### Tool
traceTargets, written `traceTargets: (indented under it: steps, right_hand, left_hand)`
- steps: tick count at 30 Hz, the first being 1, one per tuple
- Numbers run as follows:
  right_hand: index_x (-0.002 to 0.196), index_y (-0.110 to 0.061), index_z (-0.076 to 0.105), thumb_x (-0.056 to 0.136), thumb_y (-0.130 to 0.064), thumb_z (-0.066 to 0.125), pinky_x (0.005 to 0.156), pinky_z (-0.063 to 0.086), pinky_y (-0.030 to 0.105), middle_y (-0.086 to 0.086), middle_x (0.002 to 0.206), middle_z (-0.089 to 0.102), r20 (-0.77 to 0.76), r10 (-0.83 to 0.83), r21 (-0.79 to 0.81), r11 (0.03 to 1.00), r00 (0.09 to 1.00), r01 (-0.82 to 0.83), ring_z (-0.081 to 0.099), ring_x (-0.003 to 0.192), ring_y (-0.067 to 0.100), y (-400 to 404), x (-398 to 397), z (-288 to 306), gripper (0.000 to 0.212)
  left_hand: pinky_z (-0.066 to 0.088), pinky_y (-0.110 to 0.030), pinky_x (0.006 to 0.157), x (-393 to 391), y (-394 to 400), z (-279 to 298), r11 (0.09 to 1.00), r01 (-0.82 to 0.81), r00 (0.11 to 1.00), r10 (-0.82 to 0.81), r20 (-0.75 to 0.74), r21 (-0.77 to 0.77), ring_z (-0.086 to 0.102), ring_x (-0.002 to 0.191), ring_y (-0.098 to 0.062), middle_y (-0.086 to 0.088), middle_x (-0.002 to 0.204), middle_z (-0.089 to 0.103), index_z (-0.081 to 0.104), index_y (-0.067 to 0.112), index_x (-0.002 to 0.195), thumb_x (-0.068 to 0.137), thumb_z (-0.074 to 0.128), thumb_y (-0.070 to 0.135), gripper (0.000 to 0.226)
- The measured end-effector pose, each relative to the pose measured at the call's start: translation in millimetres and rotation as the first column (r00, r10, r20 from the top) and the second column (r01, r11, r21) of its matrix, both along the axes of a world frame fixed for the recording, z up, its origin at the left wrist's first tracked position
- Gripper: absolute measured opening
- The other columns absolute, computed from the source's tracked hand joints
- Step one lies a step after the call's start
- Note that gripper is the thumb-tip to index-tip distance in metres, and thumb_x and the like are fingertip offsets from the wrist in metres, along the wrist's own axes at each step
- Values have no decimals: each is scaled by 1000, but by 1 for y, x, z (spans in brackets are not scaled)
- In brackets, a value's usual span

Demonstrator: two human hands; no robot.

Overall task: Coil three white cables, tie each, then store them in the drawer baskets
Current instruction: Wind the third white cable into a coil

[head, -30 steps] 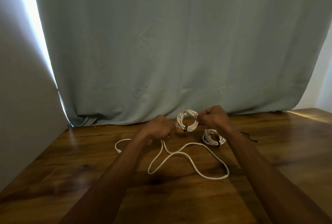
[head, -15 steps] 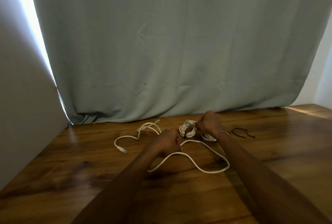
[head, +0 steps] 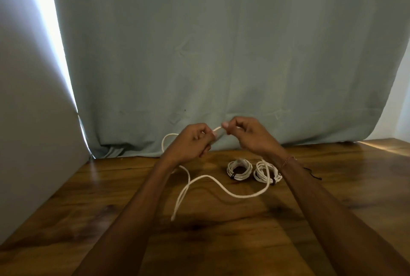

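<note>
Partly hidden: loose cable (head: 221, 183) end pinched | left hand (head: 190, 142) | right hand (head: 250, 136)

A room in a home, by the look of it: a polished wooden table (head: 221, 242) with dark grain stands against a pale blue-green curtain (head: 221, 54) that hangs to its far edge. Daylight (head: 55, 43) breaks through a gap at left, beside a plain white wall (head: 26, 120).

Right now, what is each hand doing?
Left hand: fingers pinch the loose white cable.
Right hand: fingers pinch the same cable's end, raised above the table.
</note>
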State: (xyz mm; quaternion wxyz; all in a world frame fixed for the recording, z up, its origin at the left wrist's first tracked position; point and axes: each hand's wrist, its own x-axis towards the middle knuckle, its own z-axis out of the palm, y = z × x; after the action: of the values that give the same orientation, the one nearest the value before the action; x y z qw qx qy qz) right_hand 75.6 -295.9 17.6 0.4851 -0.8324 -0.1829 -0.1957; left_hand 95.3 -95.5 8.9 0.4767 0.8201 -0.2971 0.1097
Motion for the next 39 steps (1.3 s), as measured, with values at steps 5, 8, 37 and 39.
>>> traceTargets:
  steps: [5, 8, 37, 39]
  right_hand:
    - [76, -16, 69, 94, -35, 69, 52, 40, 18, -14, 55, 53, 207, 8, 194, 980, 978, -49, 43, 52, 1, 21, 0, 44, 27]
    - [79, -20, 71, 94, -42, 66, 58, 44, 22, -5, 68, 64, 276, -80, 279, 960, 958, 0, 51, 59, 3, 31, 9, 55, 27]
    - [111, -19, 71, 109, -36, 40, 83, 51, 19, -4, 102, 67, 434, -254, 206, 962, 865, 179, 60, 94, 4, 65, 41, 81, 35]
    - [124, -17, 67, 109, -25, 41, 98, 49, 21, -4, 122, 66, 533, -209, 154, 977, 820, 149, 59, 113, 7, 66, 34, 78, 32]
  left_hand:
    - [47, -29, 59, -11, 29, 28, 998, 7, 990, -16, 143, 63, 54, 52, -16, -17, 62, 63, 66, 4, 79, 101, 60, 32, 36]
    - [47, -30, 57, -14, 46, 41, 1000, -26, 986, 23, 167, 13, 52, 52, -14, -7, 59, 58, 67, 8, 77, 101, 60, 36, 38]
    - [29, -17, 36, -30, 65, 59, 805, 178, 898, -368, -242, -566, 31, 37, -5, 2, 53, 32, 56, 8, 85, 107, 47, 25, 29]
    - [25, -17, 34, -28, 61, 58, 803, 143, 904, -344, -255, -579, 28, 36, -5, 2, 52, 32, 56, 8, 86, 108, 45, 25, 30]
